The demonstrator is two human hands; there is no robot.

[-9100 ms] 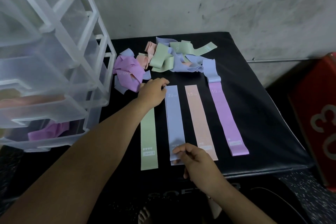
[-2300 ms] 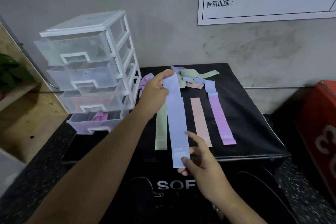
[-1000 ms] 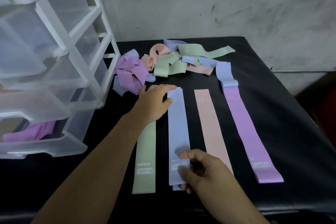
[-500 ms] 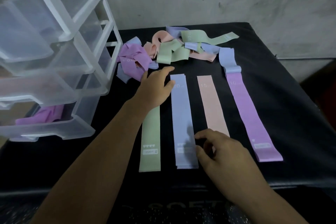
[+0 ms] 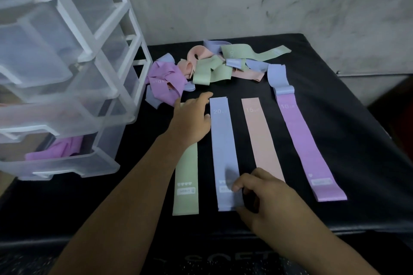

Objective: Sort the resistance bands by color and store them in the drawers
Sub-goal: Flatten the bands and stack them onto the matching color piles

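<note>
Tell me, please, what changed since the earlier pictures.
The blue band, held up in both hands earlier, lies flat between the green band and pink band. The left hand let go and rests on the green band; the right hand is at the blue band's near end. The purple band stayed.

Only the person's bare arms and hands show. The left hand (image 5: pixel 192 123) and left forearm (image 5: pixel 125 207) are unclothed right to the picture's edge, as are the right hand (image 5: pixel 266 198) and right forearm (image 5: pixel 324 250). The fingers (image 5: pixel 204 96) are slim, their nails too blurred to make out.
</note>
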